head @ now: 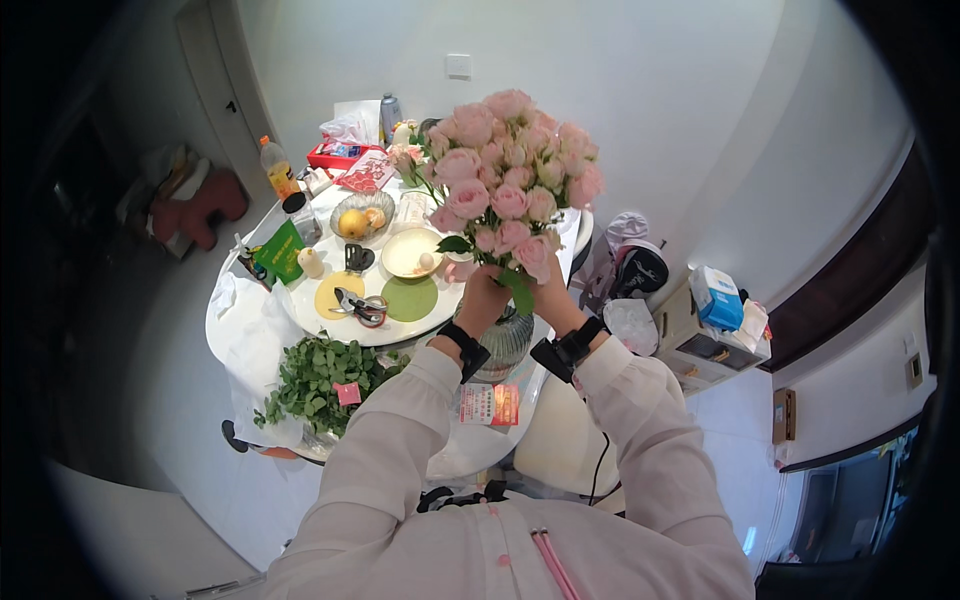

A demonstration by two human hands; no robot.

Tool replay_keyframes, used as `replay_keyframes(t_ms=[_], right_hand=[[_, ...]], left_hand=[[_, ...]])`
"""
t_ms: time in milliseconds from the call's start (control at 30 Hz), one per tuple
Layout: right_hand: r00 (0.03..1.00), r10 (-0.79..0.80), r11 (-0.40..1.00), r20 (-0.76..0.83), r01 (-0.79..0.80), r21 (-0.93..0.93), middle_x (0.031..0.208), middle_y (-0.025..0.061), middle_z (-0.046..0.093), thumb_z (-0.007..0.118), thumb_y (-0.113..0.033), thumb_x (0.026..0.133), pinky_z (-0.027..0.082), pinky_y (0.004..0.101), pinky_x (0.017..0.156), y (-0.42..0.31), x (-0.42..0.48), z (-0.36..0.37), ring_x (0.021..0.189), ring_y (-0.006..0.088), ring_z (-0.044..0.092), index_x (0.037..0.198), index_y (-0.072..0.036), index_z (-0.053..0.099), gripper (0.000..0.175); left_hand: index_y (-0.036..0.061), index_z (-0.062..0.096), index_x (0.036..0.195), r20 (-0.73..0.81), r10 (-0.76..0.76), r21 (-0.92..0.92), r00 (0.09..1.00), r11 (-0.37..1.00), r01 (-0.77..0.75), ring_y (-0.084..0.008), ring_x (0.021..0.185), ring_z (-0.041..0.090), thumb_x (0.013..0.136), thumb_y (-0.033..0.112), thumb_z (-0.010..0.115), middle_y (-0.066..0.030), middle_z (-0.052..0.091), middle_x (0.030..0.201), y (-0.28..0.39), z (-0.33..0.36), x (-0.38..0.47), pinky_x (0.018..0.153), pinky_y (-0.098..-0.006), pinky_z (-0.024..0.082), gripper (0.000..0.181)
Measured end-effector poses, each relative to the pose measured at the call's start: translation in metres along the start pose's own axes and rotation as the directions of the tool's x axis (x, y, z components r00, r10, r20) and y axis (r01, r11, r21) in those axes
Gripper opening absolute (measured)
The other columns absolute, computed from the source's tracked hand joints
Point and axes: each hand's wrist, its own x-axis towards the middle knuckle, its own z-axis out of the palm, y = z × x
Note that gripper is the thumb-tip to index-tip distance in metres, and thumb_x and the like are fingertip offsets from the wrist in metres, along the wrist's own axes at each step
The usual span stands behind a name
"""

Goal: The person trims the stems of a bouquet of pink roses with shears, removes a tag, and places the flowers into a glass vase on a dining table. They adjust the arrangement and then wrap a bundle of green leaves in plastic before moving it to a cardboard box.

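Both of my hands are closed around the lower part of a bouquet of pink roses (510,176), its blooms upright above them. My left hand (482,301) grips it from the left, and my right hand (553,300) from the right, where green leaves hang between them. Directly below stands a ribbed glass vase (504,349); whether the stems reach into it is hidden. A bunch of green leafy stems (322,382) lies on plastic wrap to the left of the vase. Pruning shears (351,301) and scissors (373,311) lie on the white table.
The white round table (225,322) also holds a glass fruit bowl (362,214), a cream plate (412,253), an orange drink bottle (279,169), a green pouch (281,251) and a printed card (489,405). A cream chair (562,442) is at the near right.
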Motion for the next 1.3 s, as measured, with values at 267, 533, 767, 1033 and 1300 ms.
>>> replay_keyframes(t_ms=[267,533,767,1033,1300], right_hand=[[0.976,0.185,0.929,0.117,-0.213,0.302,0.114,0.0049,0.061,0.069,-0.002,0.087,0.053,0.0306,0.084,0.067,-0.051,0.030,0.101,0.0145,0.061,0.126,-0.003,0.047,0.045],[0.893,0.411,0.393,0.181,-0.354,0.849,0.129,0.0070,0.057,0.056,-0.006,0.096,0.052,0.0328,0.096,0.098,-0.086,0.059,0.114,0.0185,0.059,0.134,-0.006,0.045,0.039],[0.969,0.246,0.966,-0.014,-0.244,0.084,0.106,0.0219,0.065,0.068,-0.010,0.078,0.048,0.0426,0.083,0.099,-0.092,0.056,0.104,0.0430,0.059,0.109,0.000,0.062,0.034],[0.978,0.170,0.985,0.118,-0.169,-0.021,0.136,0.0177,0.050,0.073,0.003,0.067,0.035,0.0392,0.109,0.086,-0.097,0.034,0.129,0.0378,0.045,0.139,-0.002,0.044,0.077],[0.915,0.389,0.921,0.109,-0.389,-0.020,0.130,0.0205,0.059,0.075,-0.005,0.073,0.044,0.0383,0.101,0.068,-0.107,0.008,0.126,0.0337,0.054,0.132,0.000,0.051,0.064]], left_hand=[[0.0107,0.068,0.106,0.145,0.039,0.475,0.989,0.874,-0.104,-0.0323,0.096,0.063,0.075,0.019,0.073,-0.0112,0.068,0.104,-0.021,-0.010,-0.026,0.081,-0.0430,0.049,0.032],[0.0101,0.062,0.109,0.188,0.147,0.094,0.971,0.981,-0.167,-0.0245,0.099,0.064,0.077,0.020,0.079,-0.0067,0.064,0.104,-0.014,-0.037,-0.037,0.082,-0.0398,0.051,0.038],[0.0075,0.063,0.111,0.403,-0.206,-0.074,0.891,0.964,0.256,-0.0248,0.101,0.064,0.082,0.022,0.074,-0.0070,0.064,0.108,0.013,-0.062,-0.046,0.086,-0.0388,0.051,0.034],[0.0065,0.064,0.110,0.580,0.005,0.280,0.814,0.938,-0.206,-0.0280,0.112,0.059,0.085,0.015,0.063,-0.0105,0.061,0.116,-0.036,-0.072,-0.073,0.093,-0.0414,0.049,0.026],[0.0063,0.061,0.118,0.642,-0.035,0.473,0.766,0.804,-0.361,-0.0278,0.114,0.060,0.083,0.005,0.059,-0.0099,0.062,0.117,-0.056,-0.069,-0.083,0.095,-0.0398,0.050,0.036]])
